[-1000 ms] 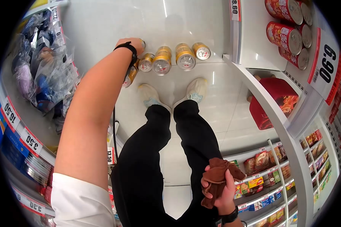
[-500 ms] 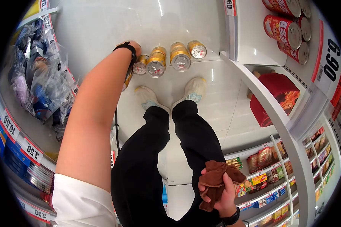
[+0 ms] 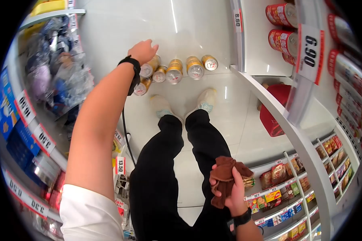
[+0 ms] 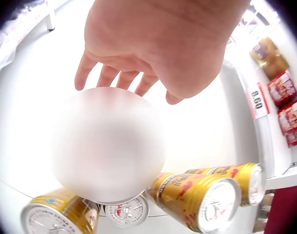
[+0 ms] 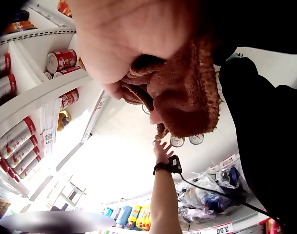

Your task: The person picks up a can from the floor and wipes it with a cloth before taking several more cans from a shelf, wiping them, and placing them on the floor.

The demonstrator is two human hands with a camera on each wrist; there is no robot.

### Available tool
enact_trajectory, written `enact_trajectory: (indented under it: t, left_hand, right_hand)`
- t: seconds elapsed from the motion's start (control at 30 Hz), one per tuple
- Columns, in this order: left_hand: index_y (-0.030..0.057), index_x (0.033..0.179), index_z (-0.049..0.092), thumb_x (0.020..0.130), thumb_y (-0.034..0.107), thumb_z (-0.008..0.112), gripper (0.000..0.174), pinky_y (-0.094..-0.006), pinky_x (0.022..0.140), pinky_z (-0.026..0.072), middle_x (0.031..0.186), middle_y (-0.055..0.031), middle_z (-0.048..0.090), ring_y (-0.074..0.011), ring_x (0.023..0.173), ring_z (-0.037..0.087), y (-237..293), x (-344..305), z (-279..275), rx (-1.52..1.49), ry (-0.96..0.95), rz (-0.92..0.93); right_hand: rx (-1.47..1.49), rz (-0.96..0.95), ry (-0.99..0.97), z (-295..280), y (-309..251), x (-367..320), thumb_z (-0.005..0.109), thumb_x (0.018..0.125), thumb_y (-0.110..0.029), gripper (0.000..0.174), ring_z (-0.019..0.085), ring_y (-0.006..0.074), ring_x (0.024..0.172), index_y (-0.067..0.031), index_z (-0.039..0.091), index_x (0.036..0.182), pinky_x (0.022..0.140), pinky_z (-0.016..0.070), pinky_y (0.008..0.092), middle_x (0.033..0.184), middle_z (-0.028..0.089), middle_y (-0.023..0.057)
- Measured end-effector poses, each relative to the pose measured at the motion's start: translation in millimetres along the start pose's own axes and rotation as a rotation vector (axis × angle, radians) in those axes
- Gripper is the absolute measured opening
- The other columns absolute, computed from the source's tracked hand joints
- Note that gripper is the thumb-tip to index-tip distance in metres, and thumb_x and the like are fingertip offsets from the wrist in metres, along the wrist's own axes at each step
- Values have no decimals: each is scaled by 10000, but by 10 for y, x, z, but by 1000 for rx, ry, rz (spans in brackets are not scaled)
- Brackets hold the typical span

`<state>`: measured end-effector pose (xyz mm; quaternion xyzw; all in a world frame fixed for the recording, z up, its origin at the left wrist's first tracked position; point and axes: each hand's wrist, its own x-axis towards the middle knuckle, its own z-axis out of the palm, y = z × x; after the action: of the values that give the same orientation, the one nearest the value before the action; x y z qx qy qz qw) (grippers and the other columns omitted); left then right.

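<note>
My left hand [image 3: 143, 52] is above the floor at the left end of a row of several gold cans, beside a large can [image 3: 150, 66]. In the left wrist view that hand [image 4: 153, 46] has its fingers extended and holds nothing; a blurred round patch covers part of the scene below it. Two wider cans [image 3: 175, 71] [image 3: 194, 68] and a small can [image 3: 209, 62] stand to the right. Another small can [image 3: 141, 86] is nearest my left wrist. My right hand [image 3: 236, 192] grips a crumpled brown cloth [image 3: 223, 172] over my right leg.
Shelving with bagged goods [image 3: 64, 76] runs along the left. On the right are a white shelf frame [image 3: 293, 132], red cans [image 3: 282, 41] and a red box [image 3: 274, 116]. My shoes [image 3: 207, 100] are just below the cans. A black cable [image 3: 126, 138] hangs from my left wrist.
My left hand has come off the can at the left end, its fingers now extended, and that large can has come into view. The right hand still holds the cloth.
</note>
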<state>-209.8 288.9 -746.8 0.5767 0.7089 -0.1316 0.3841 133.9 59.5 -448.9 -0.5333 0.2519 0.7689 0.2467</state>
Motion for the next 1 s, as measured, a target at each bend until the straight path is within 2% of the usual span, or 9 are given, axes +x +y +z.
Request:
enact_trajectory:
  t: [0.07,0.2,0.3,0.4,0.47,0.57,0.73,0.87,1.0]
  left_hand:
    - [35,1192,606,944,362,525,418,-452,906,490,1152,-221,637,-385,1070,597,-7,-149,173,-125,291,129]
    - [3,1176,606,933,222,576,329,-421,895,491,1141,-209,638,-354,1048,612,349,-1378,-791,-493,552,273]
    - [-13,1149,613,919,146,597,280,-387,866,496,1062,-187,644,-327,967,620,663,-2394,-1195,-669,555,349]
    - [-19,1075,635,925,105,603,197,-349,812,515,1012,-159,668,-258,923,651,1007,-3630,-1655,-837,482,365]
    - [-14,1057,638,927,94,595,174,-329,812,512,973,-134,673,-233,922,653,1052,-4015,-1624,-898,429,357]
    - [-12,1044,637,918,73,603,156,-317,808,508,932,-113,672,-216,894,657,1592,-4837,-2263,-982,494,515]
    - [-10,1017,642,907,44,598,131,-324,814,506,927,-112,671,-220,880,655,2338,-5455,-2690,-960,575,775]
    - [-16,986,641,876,26,622,119,-355,819,498,948,-133,670,-282,884,648,2977,-5996,-2900,-773,601,1058]
    - [-21,982,637,873,24,628,119,-359,797,505,942,-145,660,-287,878,646,3985,-6546,-2560,-701,462,1230]
  right_hand:
    - [23,0,-17,-241,71,177,376,1011,-452,530,553,194,727,10,489,1245,541,440,277,913,588,141]
    - [-117,-181,22,-129,267,-179,460,1002,-416,462,617,201,807,-9,525,1209,524,448,272,948,627,101]
    - [-327,-230,-71,159,226,-561,469,1005,-376,425,647,197,822,-17,523,1227,552,489,288,933,655,114]
    - [-440,-369,-201,544,297,-1404,544,989,-281,408,658,170,818,-6,491,1286,521,500,256,1044,646,102]
    - [-529,-478,-213,666,268,-1469,595,968,-226,444,675,179,798,9,470,1323,510,514,245,1120,624,104]
    - [-542,-684,-251,908,304,-2320,605,965,-221,355,680,174,802,-1,528,1233,489,508,239,1077,634,94]
    - [-938,-882,-293,763,119,-2850,609,970,-236,214,644,116,744,-42,549,1040,481,499,223,953,635,47]
    - [-1045,-1088,-345,660,52,-3268,637,946,-104,355,610,82,905,-83,404,1212,616,527,219,1030,601,23]
    - [-865,-1149,-484,-165,-123,-3700,620,947,-59,311,588,88,995,-104,437,1195,706,542,246,1074,589,22]
